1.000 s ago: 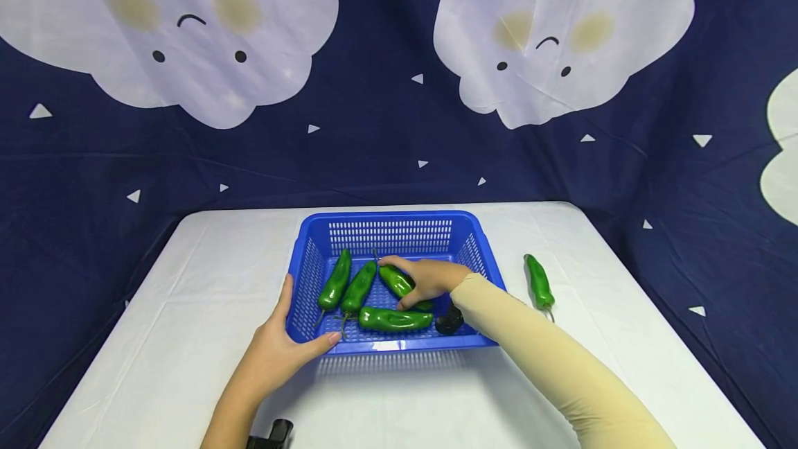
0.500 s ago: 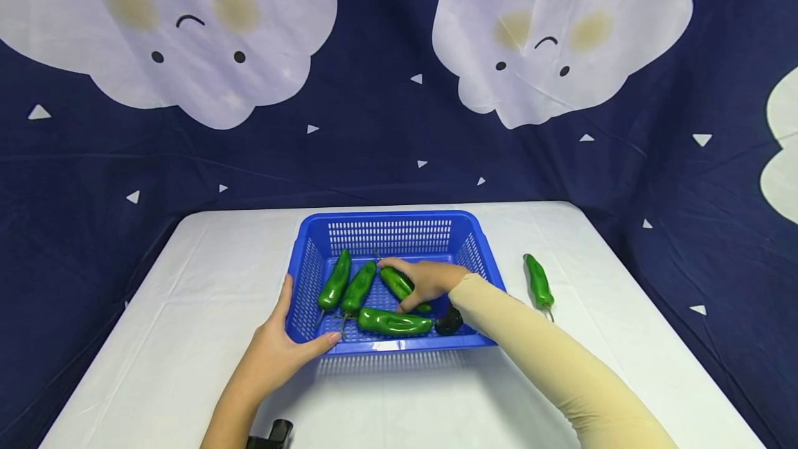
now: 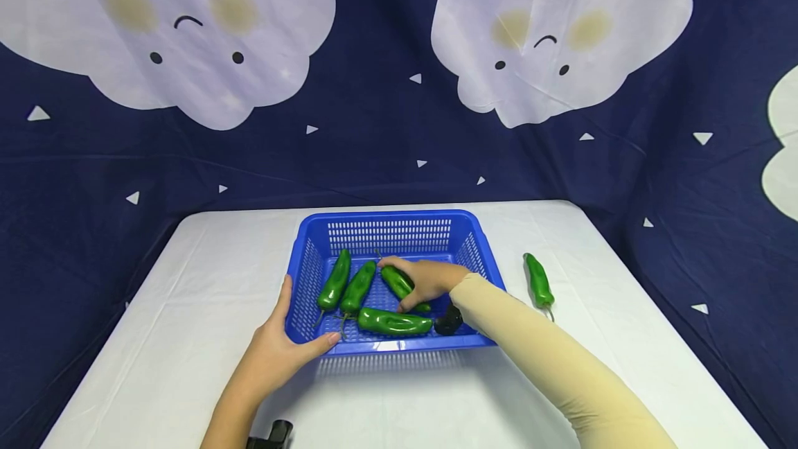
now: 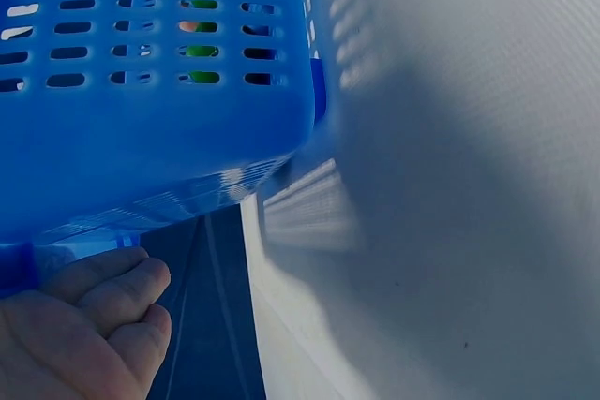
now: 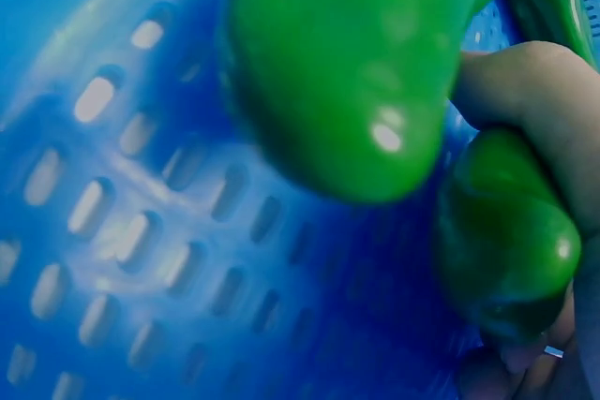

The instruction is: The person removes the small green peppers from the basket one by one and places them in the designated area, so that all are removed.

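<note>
My right hand (image 3: 430, 278) reaches into the blue plastic basket (image 3: 393, 346) and grips a green pepper (image 3: 395, 281) lying at its middle. In the right wrist view the fingers curl round this pepper (image 5: 506, 231). My left hand (image 3: 277, 352) holds the basket's near left corner, its thumb over the front rim and index finger along the left wall. Its other fingers (image 4: 122, 302) show loosely bent below the perforated basket wall (image 4: 150, 138). Two green peppers lie side by side at the left, one pepper (image 3: 335, 281) outermost. Another pepper (image 3: 395, 321) lies crosswise in front.
A lone green pepper (image 3: 539, 281) lies on the white-covered table (image 3: 187, 310), right of the basket. Dark blue cloth (image 3: 374, 158) with clouds hangs behind the table. Black devices show at both wrists, one device (image 3: 449, 321) inside the basket.
The gripped pepper has shifted very slightly within the basket. Both hands, the basket and the other peppers stay where they were.
</note>
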A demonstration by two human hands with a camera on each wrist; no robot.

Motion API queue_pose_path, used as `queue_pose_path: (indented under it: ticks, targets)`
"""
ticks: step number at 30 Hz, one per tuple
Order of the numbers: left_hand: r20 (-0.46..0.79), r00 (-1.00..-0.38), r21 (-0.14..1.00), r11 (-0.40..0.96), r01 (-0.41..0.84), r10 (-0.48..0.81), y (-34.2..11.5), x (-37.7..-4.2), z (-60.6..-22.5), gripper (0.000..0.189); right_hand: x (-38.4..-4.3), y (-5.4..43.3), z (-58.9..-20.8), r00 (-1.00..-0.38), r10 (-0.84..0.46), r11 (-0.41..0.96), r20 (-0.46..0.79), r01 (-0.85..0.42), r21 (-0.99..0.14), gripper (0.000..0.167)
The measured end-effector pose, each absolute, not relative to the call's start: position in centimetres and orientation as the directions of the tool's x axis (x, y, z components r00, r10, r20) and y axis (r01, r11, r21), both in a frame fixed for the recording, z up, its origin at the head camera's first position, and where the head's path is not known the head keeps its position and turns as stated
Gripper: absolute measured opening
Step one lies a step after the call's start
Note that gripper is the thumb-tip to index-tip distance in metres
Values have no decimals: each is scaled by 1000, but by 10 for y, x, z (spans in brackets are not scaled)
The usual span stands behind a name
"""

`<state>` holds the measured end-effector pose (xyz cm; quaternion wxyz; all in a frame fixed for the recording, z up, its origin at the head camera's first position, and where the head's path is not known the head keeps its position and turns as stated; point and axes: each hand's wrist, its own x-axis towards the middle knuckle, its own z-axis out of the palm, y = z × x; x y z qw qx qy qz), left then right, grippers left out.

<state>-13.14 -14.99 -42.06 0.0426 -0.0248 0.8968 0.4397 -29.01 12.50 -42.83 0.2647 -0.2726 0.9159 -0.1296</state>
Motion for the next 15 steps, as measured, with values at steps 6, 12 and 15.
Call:
queue_pose_path:
  ticks: [6, 12, 15]
  targets:
    - [-102, -995, 782, 618, -83, -4, -150, -132, -420, 129, -292, 126, -424, -727, -581, 805, -367, -446, -391, 93]
    - [-105, -994, 779, 621, -87, -7, -150, -132, -419, 129, -291, 125, -416, -722, -619, 773, -309, -491, -402, 94]
    - [-105, -994, 777, 624, -86, -7, -150, -132, -419, 129, -289, 123, -412, -719, -626, 768, -302, -501, -400, 95]
